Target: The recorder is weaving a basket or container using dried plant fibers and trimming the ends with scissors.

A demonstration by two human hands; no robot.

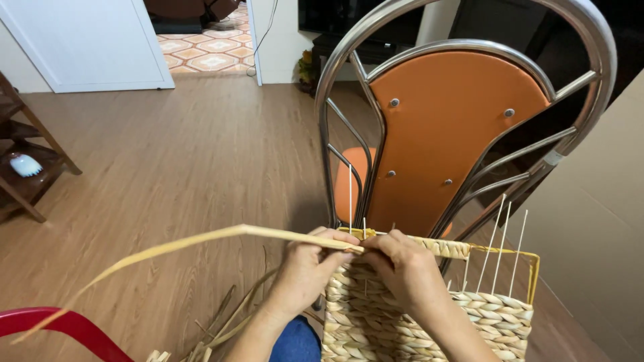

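Both hands pinch the dry straw strand (201,240) at the basket (429,315) rim: left hand (310,263), right hand (401,263). Light, springy, probably brittle; best gripped close to the weave.

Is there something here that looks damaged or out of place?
Nothing looks damaged. The woven basket is only unfinished: thin white rods stand bare above the weave at its right. Loose straw scraps lie on the floor.
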